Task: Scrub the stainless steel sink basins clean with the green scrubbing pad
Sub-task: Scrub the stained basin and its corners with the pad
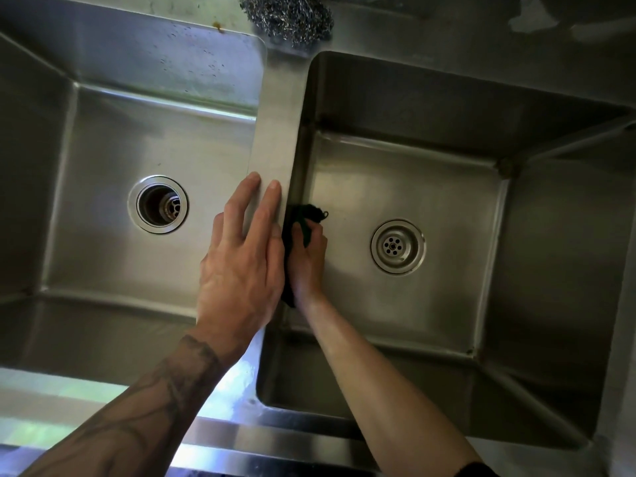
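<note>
Scrubbing the right basin's side wall, with the job judged only partway done.
The right grip (308, 256) is clenched around the green scrubbing pad (303, 212), pressing it to the left wall of the right basin (447, 208) just below the divider (278, 132). There the left grip (241, 266) lies flat, fingers straight, grasping nothing. The left basin (103, 253) shows dark specks on its far wall (probably unscrubbed), and the right basin's corners look grimy, so most of the work seems left.

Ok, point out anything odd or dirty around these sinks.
A brownish speck sits on the ledge behind the left basin, and dark grime clings in the far corner of the right basin. Nothing looks damaged.
</note>
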`<state>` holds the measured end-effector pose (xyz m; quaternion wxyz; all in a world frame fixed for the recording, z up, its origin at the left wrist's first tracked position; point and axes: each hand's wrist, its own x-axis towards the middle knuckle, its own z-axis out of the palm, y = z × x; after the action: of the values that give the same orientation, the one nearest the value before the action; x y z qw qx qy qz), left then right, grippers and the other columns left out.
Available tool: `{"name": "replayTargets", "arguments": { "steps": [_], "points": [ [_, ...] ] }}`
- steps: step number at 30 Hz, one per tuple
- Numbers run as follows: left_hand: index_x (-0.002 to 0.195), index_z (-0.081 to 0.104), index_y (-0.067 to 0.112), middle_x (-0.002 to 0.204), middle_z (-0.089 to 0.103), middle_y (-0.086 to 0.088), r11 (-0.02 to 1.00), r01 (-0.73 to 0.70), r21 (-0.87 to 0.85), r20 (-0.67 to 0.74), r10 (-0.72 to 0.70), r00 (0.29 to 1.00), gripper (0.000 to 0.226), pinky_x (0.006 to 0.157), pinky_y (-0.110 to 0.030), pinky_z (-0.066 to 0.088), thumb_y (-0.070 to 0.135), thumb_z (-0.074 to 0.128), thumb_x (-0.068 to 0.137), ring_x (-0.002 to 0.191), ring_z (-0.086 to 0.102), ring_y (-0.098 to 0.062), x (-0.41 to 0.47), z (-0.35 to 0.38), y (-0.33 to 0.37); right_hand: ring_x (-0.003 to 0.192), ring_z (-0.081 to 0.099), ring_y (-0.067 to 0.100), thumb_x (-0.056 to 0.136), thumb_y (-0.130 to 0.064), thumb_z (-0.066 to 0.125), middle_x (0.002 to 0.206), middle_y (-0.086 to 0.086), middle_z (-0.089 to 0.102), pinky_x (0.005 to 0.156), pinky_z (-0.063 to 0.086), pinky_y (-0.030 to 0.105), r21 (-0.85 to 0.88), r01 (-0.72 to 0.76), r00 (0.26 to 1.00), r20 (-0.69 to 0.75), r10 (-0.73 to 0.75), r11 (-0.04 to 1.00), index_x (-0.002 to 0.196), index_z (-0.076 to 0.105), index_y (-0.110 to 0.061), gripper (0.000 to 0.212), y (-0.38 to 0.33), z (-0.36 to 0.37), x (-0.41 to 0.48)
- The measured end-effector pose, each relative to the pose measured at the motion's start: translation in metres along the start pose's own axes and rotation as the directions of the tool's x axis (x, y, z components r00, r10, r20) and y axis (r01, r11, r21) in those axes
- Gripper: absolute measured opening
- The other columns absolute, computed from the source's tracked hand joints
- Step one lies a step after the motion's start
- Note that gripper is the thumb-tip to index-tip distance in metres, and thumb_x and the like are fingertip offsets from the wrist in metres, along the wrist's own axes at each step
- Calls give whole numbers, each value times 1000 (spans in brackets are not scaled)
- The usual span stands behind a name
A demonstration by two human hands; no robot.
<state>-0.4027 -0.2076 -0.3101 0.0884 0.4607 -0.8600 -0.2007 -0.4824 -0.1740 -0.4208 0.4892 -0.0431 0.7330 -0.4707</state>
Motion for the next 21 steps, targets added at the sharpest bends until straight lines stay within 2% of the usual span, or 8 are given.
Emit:
{"name": "replayTargets", "arguments": {
  "steps": [3, 6, 8, 10, 13, 16, 19, 21],
  "points": [
    [146, 44, -8, 161, 44, -16, 997, -34, 63, -12, 35, 999, 41, 112, -62, 46, 4, 33, 109, 151, 34, -42, -4, -1, 4, 117, 63, 16, 109, -29, 49, 126, -1, 64, 98, 53, 32, 6, -60, 996, 60, 59, 998, 129, 59, -23, 24, 30, -9, -29],
    [165, 26, 1, 175, 23, -12, 987, 9, 163, 125, -30, 992, 59, 125, -46, 31, 22, 5, 114, 157, 26, -34, -3, -6, 4, 117, 64, 22, 107, -31, 51, 126, 3, 65, 102, 55, 40, 36, -121, 989, 94, 117, 992, 128, 58, -24, 24, 30, -11, -30],
    [167, 26, 9, 176, 20, -12, 988, 80, 132, 144, -99, 985, 63, 127, -41, 29, 29, 2, 112, 156, 29, -32, -2, -7, 4, 118, 63, 27, 107, -27, 52, 127, 9, 64, 105, 52, 46, 50, -72, 997, 37, 70, 996, 128, 60, -20, 23, 7, -3, 3],
    [163, 40, 9, 169, 34, -17, 993, 117, 32, 51, -118, 992, 55, 120, -48, 42, 25, 23, 112, 146, 45, -38, -1, -7, 8, 118, 62, 31, 108, -22, 52, 126, 13, 64, 105, 51, 49, 24, -1, 1000, -25, 1, 1000, 129, 62, -12, 26, -30, 7, 45],
    [160, 45, 11, 165, 39, -17, 995, 99, -16, -38, -99, 994, 51, 111, -54, 51, 22, 32, 112, 138, 53, -41, -3, -6, 9, 115, 61, 21, 109, -23, 51, 123, 3, 62, 106, 47, 42, -10, 91, 995, -43, -91, 996, 136, 59, -9, 31, -83, 14, 85],
    [161, 44, 13, 166, 38, -14, 993, 115, -13, -27, -115, 993, 52, 112, -53, 50, 24, 29, 113, 139, 52, -39, -2, -6, 7, 128, 56, 25, 108, -32, 50, 137, 10, 60, 114, 43, 50, 23, 193, 981, -28, -192, 981, 136, 57, -17, 33, -106, 12, 67],
    [162, 40, 11, 170, 35, -10, 993, 93, 68, 74, -98, 992, 55, 121, -49, 40, 24, 19, 114, 151, 41, -35, -1, -6, 4, 129, 58, 23, 104, -45, 51, 135, 7, 61, 112, 45, 54, 51, 279, 960, 26, -280, 959, 131, 57, -29, 32, -86, 0, 13],
    [157, 46, 2, 170, 37, -12, 991, 20, 132, 124, -36, 992, 53, 123, -49, 34, 17, 19, 113, 158, 31, -36, -2, -4, 0, 128, 59, 25, 104, -47, 53, 134, 7, 61, 110, 47, 54, 86, 263, 961, 68, -269, 961, 128, 57, -34, 28, -61, -6, -14]
  ]
}}
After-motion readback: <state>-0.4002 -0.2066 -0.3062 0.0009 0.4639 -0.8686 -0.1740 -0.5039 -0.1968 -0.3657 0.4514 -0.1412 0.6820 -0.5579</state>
